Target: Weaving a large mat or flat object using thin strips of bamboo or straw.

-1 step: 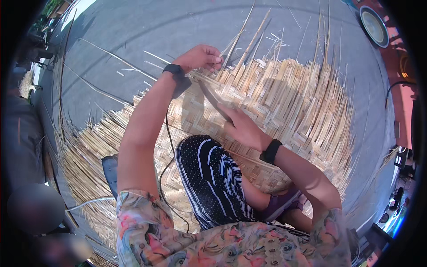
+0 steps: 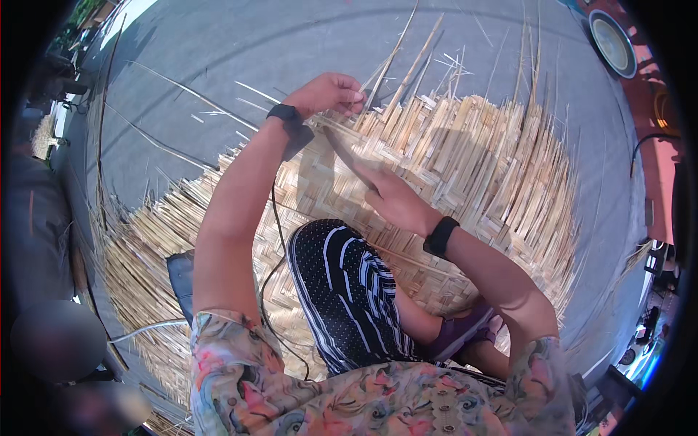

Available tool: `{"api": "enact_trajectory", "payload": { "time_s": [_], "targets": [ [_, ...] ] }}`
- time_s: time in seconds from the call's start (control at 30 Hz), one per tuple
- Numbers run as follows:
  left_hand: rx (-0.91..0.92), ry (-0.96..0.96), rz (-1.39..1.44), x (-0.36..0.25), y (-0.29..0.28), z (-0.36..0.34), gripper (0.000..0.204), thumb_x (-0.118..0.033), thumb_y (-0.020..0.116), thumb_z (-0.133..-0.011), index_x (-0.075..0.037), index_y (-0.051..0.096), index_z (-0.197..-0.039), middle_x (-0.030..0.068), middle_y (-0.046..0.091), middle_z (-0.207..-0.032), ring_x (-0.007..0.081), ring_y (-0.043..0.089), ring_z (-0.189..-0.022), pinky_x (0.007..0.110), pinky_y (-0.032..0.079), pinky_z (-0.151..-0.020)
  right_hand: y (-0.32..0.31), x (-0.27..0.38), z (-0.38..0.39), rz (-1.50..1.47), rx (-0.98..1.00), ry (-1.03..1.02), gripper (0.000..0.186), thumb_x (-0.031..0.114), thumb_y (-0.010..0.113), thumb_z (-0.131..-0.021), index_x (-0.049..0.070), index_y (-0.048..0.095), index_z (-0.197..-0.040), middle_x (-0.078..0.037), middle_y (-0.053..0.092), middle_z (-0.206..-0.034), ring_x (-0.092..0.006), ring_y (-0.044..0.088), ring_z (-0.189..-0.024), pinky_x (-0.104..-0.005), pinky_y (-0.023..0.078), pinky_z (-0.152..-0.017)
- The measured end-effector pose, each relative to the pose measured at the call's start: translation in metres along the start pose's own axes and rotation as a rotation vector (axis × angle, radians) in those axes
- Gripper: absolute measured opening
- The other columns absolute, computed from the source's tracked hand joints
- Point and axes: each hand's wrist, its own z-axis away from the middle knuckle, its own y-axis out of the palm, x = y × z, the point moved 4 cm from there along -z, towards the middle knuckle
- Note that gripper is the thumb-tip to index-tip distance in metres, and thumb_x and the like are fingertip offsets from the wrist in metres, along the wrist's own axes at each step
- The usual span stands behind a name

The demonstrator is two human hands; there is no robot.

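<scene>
Open ground [image 2: 291, 54] beyond the mat [image 2: 465, 174], loose strips [image 2: 416, 62] poking out across it, knife [image 2: 345, 154] slanting between left hand [image 2: 331, 94] and right hand [image 2: 400, 203], bent knee [image 2: 331, 251] and cable [image 2: 276, 218] blocking the near middle, free room over the mat's right side

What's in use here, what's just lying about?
In use:
- Mat, woven
- Blade, long and dark, in the right hand
- Left hand, fingers curled at the mat's far edge; grip on a strip unclear

Apparently just lying about:
- Basin, far right
- Offcuts on the ground
</scene>
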Motion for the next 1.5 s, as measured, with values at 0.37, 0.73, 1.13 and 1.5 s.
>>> {"api": "enact_trajectory", "payload": {
  "time_s": [0.37,0.73,1.13,1.5],
  "targets": [
    [-0.236,0.065,0.011,-0.005,0.035,0.048,0.014,-0.014,0.061,-0.097,-0.003,0.069,-0.099,0.0007,0.067,-0.081,0.0088,0.064,-0.078,0.025,0.053,-0.072,-0.013,-0.029,-0.054,-0.054,-0.034,-0.017,0.048,0.019,0.041,-0.096,0.001,0.046,-0.141,-0.026,0.055,-0.134,-0.0369,0.053,-0.123,-0.0388,0.041,-0.105],
    [-0.53,0.131,0.344,-0.101,0.131,0.137,0.015,-0.013,0.069,-0.09,-0.005,0.072,-0.103,0.0006,0.07,-0.093,0.0057,0.058,-0.076,0.022,0.044,-0.065,0.007,-0.027,0.072,-0.052,-0.227,-0.036,0.04,0.025,0.052,-0.097,0.006,0.055,-0.132,-0.02,0.061,-0.105,-0.0353,0.059,-0.1,-0.0432,0.046,-0.087],
    [-0.31,0.076,0.344,0.007,0.202,0.054,0.014,-0.012,0.072,-0.087,-0.006,0.072,-0.1,0.0005,0.068,-0.079,0.0061,0.057,-0.067,0.02,0.044,-0.062,-0.033,-0.066,0.078,-0.742,-0.211,0.264,0.014,0.016,0.066,-0.091,0.003,0.061,-0.091,-0.004,0.061,-0.092,-0.0096,0.058,-0.078,-0.0264,0.051,-0.066],
    [-0.437,-0.315,-0.214,0.054,0.193,0.078,0.022,-0.019,0.056,-0.09,0.002,0.06,-0.098,0.0192,0.068,-0.087,0.0294,0.068,-0.082,0.038,0.052,-0.074,-0.025,-0.106,0.009,-0.808,-0.613,0.157,0.016,0.008,0.072,-0.083,0.002,0.059,-0.091,-0.008,0.069,-0.086,-0.0163,0.066,-0.08,-0.0311,0.053,-0.07]
  ]
}}
